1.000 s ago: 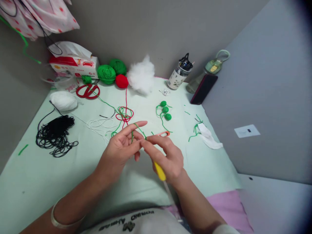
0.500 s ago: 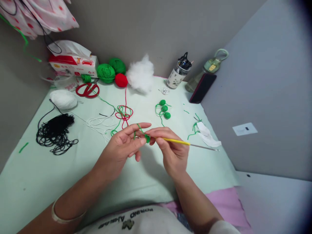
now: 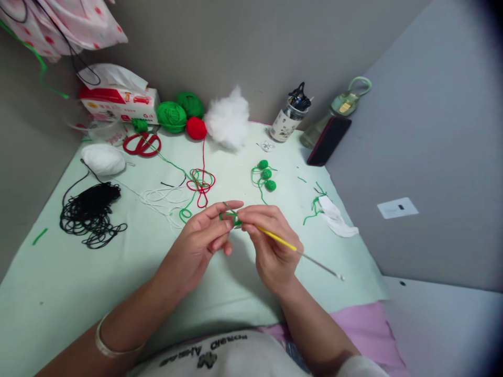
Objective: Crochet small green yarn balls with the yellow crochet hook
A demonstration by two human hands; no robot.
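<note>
Two bare hands meet above a pale green, faintly creased tabletop [image 3: 220, 303], apparently midway through a stitch on a small, looped green yarn piece [image 3: 237, 222]. The piece sits where the two grips come together: the left hand [image 3: 201, 235] pinches it between thumb and fingers, a thin green strand [image 3: 226, 206] running over the extended forefinger, while the right hand [image 3: 277, 241] grasps a slim yellow-handled crochet hook [image 3: 280, 240], its straight, silvery metal shaft slanting out to the right of the grip. Fingertips hide the hook's working end; whether it has caught the strand cannot be told. The next move would seem to call for even tension from the left forefinger and a light turn of the hook. Beyond the right grip lie three nubbly, egg-shaped green yarn balls [image 3: 266, 174] with trailing tails. Farther beyond the grips, a cloudlike tuft of white fibre [image 3: 228, 119] touches a tightly wound red yarn ball [image 3: 196, 128]. Well left of the left grip, a heap of black cord [image 3: 90, 212] spreads in soft, loose coils.
</note>
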